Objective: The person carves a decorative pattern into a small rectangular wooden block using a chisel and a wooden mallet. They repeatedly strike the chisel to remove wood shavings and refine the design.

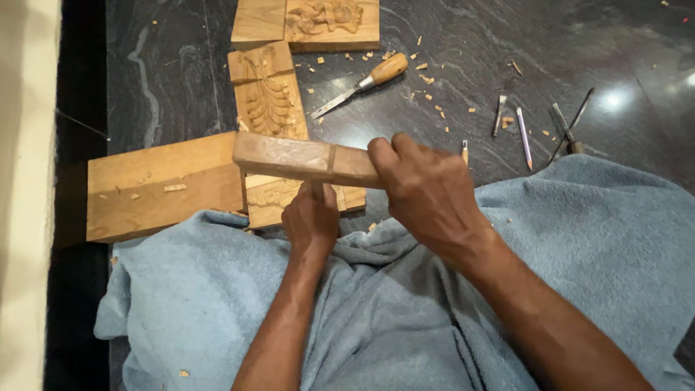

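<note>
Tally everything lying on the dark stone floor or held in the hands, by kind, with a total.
Wooden mallet block, in the right hand: 1
Wood boards, carved or plain: 4
Wooden-handled chisel: 1
Thin metal tools by the blue towel: 4
Blue towel: 1
Total: 11; the left hand hides what it holds.

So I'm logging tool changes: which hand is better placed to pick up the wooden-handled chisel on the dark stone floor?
Probably the right hand: it's nearer the wooden-handled chisel, though gripping the rectangular wooden mallet.
</note>
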